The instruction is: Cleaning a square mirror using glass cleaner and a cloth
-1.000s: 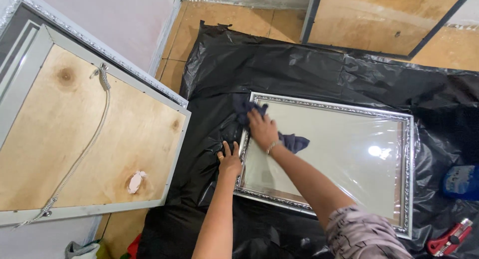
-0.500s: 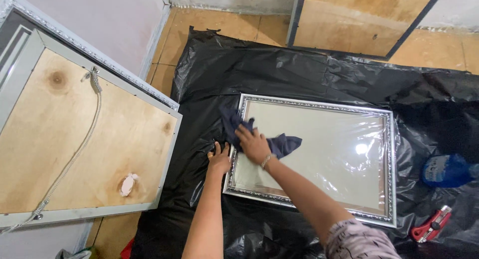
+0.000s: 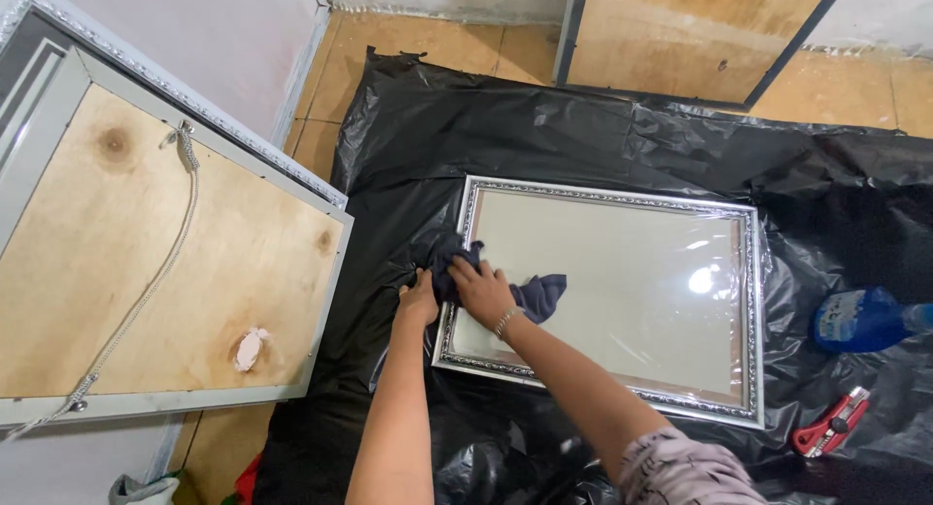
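Note:
A silver-framed mirror (image 3: 622,281) lies flat on black plastic sheeting (image 3: 544,136) on the floor. My right hand (image 3: 483,289) presses a dark blue cloth (image 3: 537,296) onto the glass near the mirror's left edge. A bracelet sits on that wrist. My left hand (image 3: 420,301) rests on the sheeting just outside the left side of the frame, fingers against the frame's edge and next to the cloth.
A large framed panel with a plywood back and a hanging cord (image 3: 165,262) leans at the left. A blue spray bottle (image 3: 865,318) and a red utility knife (image 3: 832,422) lie on the sheeting at the right. Another framed panel (image 3: 680,38) stands at the back.
My right hand has slid the cloth along the mirror's left edge toward me. The left hand stayed by the frame. The view shifted slightly.

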